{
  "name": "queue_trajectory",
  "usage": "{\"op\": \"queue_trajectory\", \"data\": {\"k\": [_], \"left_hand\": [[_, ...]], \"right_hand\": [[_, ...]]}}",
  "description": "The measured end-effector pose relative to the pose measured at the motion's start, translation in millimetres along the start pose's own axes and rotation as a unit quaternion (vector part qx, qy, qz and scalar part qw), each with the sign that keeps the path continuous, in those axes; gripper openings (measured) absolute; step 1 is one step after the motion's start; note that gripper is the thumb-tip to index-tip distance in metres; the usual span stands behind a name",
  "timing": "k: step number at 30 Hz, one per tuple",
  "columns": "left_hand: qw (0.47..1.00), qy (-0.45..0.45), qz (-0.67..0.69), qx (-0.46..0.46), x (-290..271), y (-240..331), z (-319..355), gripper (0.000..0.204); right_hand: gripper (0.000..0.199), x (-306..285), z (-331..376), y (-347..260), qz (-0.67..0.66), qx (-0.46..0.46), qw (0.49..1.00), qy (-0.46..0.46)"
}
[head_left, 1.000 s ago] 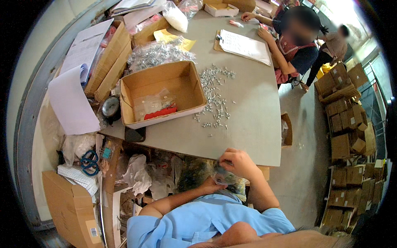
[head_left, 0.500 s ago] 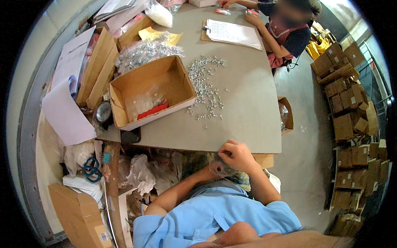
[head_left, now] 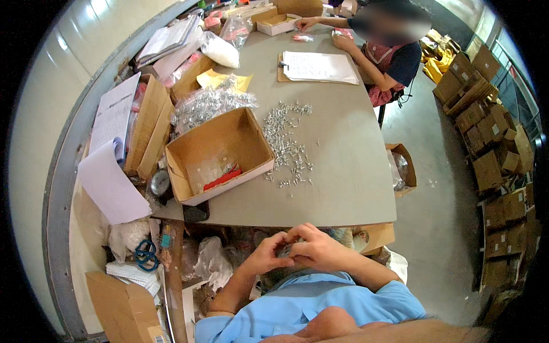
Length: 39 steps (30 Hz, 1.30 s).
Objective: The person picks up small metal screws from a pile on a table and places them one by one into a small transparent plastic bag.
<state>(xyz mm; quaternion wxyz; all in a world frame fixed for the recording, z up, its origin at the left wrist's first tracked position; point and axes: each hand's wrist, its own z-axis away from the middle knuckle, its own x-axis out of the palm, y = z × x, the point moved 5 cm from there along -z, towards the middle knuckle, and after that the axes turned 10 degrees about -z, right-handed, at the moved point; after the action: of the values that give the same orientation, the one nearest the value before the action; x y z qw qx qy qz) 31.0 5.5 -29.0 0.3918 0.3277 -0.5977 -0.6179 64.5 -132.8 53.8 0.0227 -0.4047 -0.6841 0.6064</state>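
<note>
Just off the table's near edge, my left hand [head_left: 265, 255] and my right hand [head_left: 316, 248] meet in front of my body, fingers curled inward. Between them shows a shiny, greyish see-through thing [head_left: 284, 250] that looks like a small clear plastic bag; the fingers hide most of it. Beyond my hands, a loose spread of silver screws [head_left: 290, 146] lies on the grey table [head_left: 343, 171]. Left of the screws stands an open cardboard box [head_left: 220, 151] with small clear bags and a red strip [head_left: 223, 179] inside.
A large clear bag of screws [head_left: 211, 106] lies behind the box. Farther back are a clipboard with papers [head_left: 320, 67] and a co-worker's hands [head_left: 343, 41]. Blue-handled scissors [head_left: 147, 255] lie at the left; a cardboard carton [head_left: 407, 168] stands beyond the table's right edge.
My hands have come together, the left rising from below to meet the right. The whole view has tilted, so the table appears lower. The screws and box have stayed put.
</note>
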Motion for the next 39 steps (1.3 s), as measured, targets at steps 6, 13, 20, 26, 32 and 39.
{"op": "queue_trajectory", "data": {"k": [6, 13, 20, 26, 32, 39], "left_hand": [[0.970, 0.146, -0.155, 0.113, -3.9, 24.3, -6.0, 0.013], [0.943, 0.148, -0.279, 0.103, 4.9, 39.1, -7.4, 0.020], [0.941, 0.149, -0.291, 0.091, 0.1, 53.5, -7.1, 0.018], [0.907, 0.297, -0.276, 0.112, -74.2, 85.8, -18.4, 0.012], [0.783, 0.502, -0.302, 0.209, -193.2, 180.8, -40.7, 0.014], [0.729, 0.158, -0.660, -0.089, -240.0, 105.8, -61.9, 0.029]], "right_hand": [[0.014, -15.3, 12.0, 11.4, -0.042, 0.084, 0.993, 0.077], [0.014, -13.4, 11.3, 8.7, -0.043, 0.086, 0.992, 0.077], [0.011, -15.5, 12.3, 4.3, -0.033, 0.057, 0.996, 0.064], [0.012, -36.6, 24.3, 15.1, -0.052, 0.145, 0.981, 0.115], [0.011, -40.7, 39.8, 38.4, -0.012, 0.171, 0.966, 0.196], [0.025, -71.4, 17.5, 79.2, 0.171, 0.163, 0.947, 0.219]]}}
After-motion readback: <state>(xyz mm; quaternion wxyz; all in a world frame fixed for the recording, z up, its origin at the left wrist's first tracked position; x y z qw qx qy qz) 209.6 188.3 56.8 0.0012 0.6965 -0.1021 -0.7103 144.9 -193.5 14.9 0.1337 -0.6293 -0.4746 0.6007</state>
